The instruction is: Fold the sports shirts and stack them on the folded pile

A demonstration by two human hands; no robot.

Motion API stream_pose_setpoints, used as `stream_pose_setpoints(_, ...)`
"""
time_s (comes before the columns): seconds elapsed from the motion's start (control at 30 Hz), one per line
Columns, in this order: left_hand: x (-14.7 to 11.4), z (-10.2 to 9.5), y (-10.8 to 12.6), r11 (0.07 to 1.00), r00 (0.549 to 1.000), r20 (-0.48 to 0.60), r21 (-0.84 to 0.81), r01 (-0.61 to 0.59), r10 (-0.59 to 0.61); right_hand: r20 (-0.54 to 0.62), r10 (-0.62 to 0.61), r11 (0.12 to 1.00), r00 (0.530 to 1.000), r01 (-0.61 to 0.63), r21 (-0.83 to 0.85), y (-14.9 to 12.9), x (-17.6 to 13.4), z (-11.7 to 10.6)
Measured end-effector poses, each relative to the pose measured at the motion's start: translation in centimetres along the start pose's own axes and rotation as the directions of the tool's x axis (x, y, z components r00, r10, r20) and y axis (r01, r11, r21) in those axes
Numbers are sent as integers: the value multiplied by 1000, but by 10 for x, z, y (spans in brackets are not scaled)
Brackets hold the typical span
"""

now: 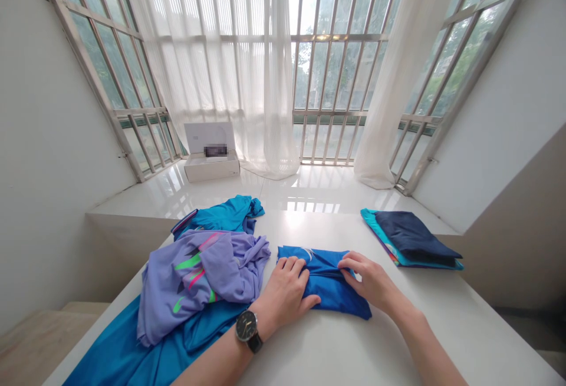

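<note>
A bright blue garment with a small white curved mark lies folded into a compact rectangle on the white table, its surface wrinkled in the middle. My left hand, wearing a black watch at the wrist, rests on the garment's left part with its fingers laid out flat. At the right side, my right hand pinches the cloth between thumb and fingers. Just left of my left hand sits a crumpled lavender shirt with green and pink marks, on top of a teal-blue cloth.
Behind the lavender shirt is a loose teal garment. Folded dark navy and turquoise clothes are stacked at the table's right edge. An open white box stands on the window ledge. Sheer curtains hang before barred windows.
</note>
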State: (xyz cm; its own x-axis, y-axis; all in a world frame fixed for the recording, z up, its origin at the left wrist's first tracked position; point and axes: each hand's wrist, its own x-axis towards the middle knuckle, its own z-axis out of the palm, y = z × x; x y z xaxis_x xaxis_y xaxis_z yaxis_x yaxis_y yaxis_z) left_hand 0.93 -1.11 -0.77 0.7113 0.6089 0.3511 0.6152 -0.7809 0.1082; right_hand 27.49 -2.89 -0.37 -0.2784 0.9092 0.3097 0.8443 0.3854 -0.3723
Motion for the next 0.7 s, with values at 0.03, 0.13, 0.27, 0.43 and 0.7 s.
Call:
stream_pose_setpoints(0.03, 0, 1, -1, 1000, 1000, 2, -6, 4, -4, 32, 4, 1000, 999, -5, 9, -1, 0, -1)
stream_pose_setpoints(0.13, -1, 3, -2, 1000, 1000, 9, -15, 9, -9, 100, 43, 999, 994, -46, 26, -5, -2, -2)
stream_pose_setpoints(0.27, -1, 2, -3, 1000, 1000, 16, -21, 5, -4, 160, 88, 994, 983, -97, 52, -6, -2, -2)
stream_pose_setpoints(0.43, -2, 1, -4, 998, 998, 15, -29, -55, 55, 172, 76, 994, 982, -88, 61, -6, 1, 2)
stream_pose_setpoints(0.7, 0, 1, -3, 993, 994, 11, -49, -109, 109, 175, 42, 999, 984, -47, 24, -4, 0, 9)
